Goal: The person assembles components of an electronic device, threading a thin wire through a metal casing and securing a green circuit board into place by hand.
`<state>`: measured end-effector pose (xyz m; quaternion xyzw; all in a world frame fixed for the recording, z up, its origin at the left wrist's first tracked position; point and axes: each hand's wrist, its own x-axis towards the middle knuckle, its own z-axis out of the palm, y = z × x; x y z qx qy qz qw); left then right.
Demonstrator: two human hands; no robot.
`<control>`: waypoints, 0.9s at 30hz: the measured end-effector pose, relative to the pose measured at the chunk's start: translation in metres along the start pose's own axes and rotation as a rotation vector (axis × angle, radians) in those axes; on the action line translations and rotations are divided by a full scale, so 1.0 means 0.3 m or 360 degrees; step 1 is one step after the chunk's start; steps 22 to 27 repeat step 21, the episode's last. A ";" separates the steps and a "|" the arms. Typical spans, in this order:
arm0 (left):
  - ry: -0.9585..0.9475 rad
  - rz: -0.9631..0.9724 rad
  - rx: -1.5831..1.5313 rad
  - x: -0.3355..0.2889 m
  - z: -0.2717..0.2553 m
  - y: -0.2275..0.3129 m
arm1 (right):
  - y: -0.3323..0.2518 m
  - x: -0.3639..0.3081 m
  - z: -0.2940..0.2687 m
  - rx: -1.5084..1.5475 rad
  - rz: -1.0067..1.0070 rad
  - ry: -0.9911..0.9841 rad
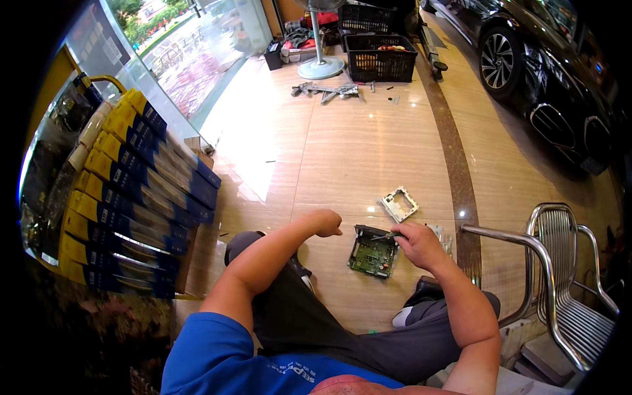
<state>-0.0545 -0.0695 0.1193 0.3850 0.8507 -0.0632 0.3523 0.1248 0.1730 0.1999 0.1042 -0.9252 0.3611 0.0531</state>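
On the floor in front of me lies an opened black electronic unit, its green circuit board [372, 254] facing up inside the black housing [370, 232]. My right hand [421, 245] is over the unit's right edge, its fingers closed on a slim dark tool [391, 236] that points in over the board; its exact kind is too small to tell. My left hand [324, 224] hovers to the left of the unit, apart from it, with the fingers curled together; anything inside them is hidden. A white rectangular frame [399, 205] rests on the floor just beyond the unit.
Pale flat pieces [441, 238] lie right of my right hand. A metal chair [559, 263] stands at the right, a rack of blue-and-yellow packages [125, 197] at the left. Farther off are a fan base [320, 68], a black crate [380, 59], metal parts [327, 91] and a black car [546, 85].
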 end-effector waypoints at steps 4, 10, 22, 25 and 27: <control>0.0093 0.0144 -0.0004 0.016 0.021 0.059 | 0.026 0.005 0.035 -0.0081 0.0169 0.0048; 0.0528 0.0992 -0.0845 0.072 0.029 0.190 | 0.063 0.088 0.154 -0.0025 0.0291 0.0114; -0.0009 0.0334 0.0675 0.240 0.265 0.203 | 0.028 0.190 0.315 0.0145 0.0015 0.0190; -0.0009 0.0334 0.0675 0.240 0.265 0.203 | 0.028 0.190 0.315 0.0145 0.0015 0.0190; -0.0009 0.0334 0.0675 0.240 0.265 0.203 | 0.028 0.190 0.315 0.0145 0.0015 0.0190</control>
